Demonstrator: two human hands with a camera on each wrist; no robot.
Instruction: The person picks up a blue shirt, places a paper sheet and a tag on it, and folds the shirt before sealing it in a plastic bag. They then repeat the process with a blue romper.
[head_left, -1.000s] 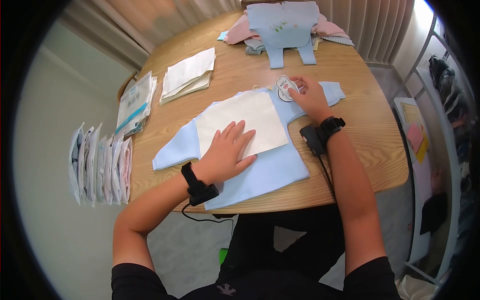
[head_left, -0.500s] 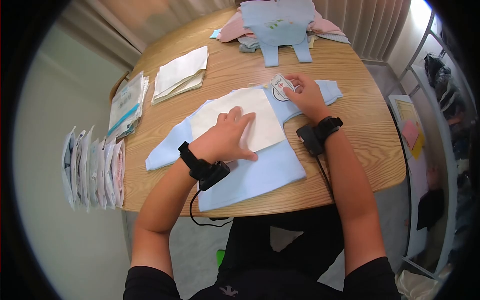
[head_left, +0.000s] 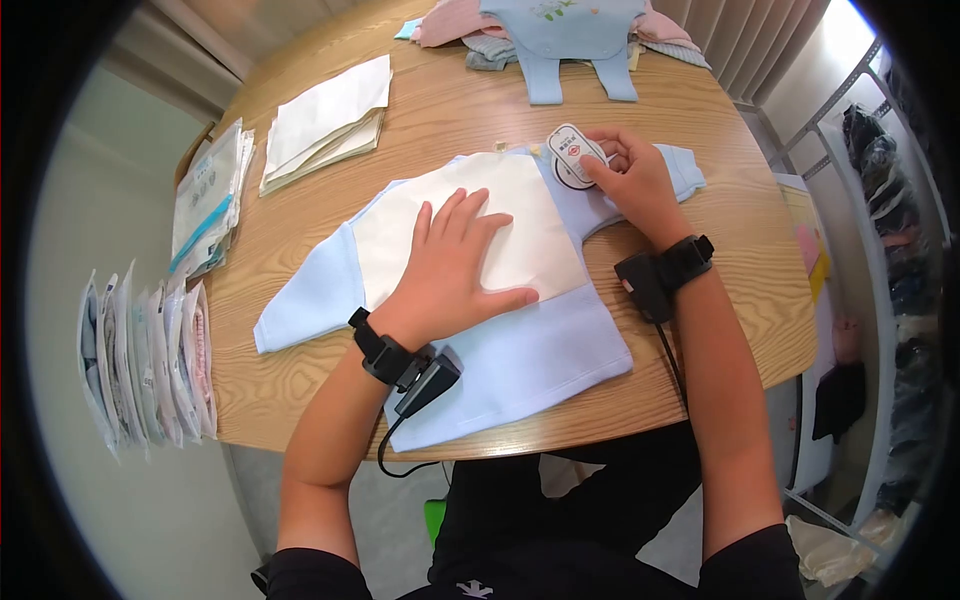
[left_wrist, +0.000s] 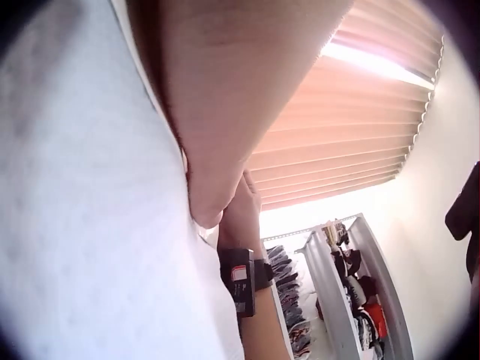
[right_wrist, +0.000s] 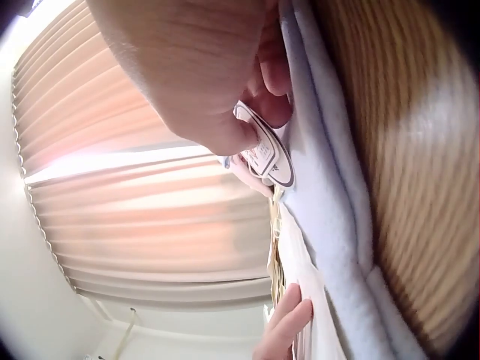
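Note:
A light blue long-sleeved baby top (head_left: 530,365) lies spread on the wooden table, sleeves out to both sides. Over its upper body is a cream sheet (head_left: 545,240). On this sheet rests my left hand (head_left: 440,265), fingers spread and thumb pointing right, its tip by the sheet's lower edge. My right hand (head_left: 640,185) pinches a white paper hang tag (head_left: 570,145) between thumb and fingers, above the right shoulder of the top. A rounder, dark-edged tag lies partly hidden beneath it. The right wrist view shows the hang tag (right_wrist: 262,154) edge-on, close over the blue fabric.
Stacked cream sheets (head_left: 330,110) lie at the back left, with flat clear-plastic packages (head_left: 210,195) beside them. Several bagged garments (head_left: 145,360) stand in a row at the left edge. Folded baby clothes (head_left: 570,35) are piled at the back. A shelf rack (head_left: 860,400) stands right of the table.
My left hand has shifted on the cream sheet and its fingers are spread wider. The right hand keeps its pinch on the hang tag, which is tilted slightly differently. The head view has shifted.

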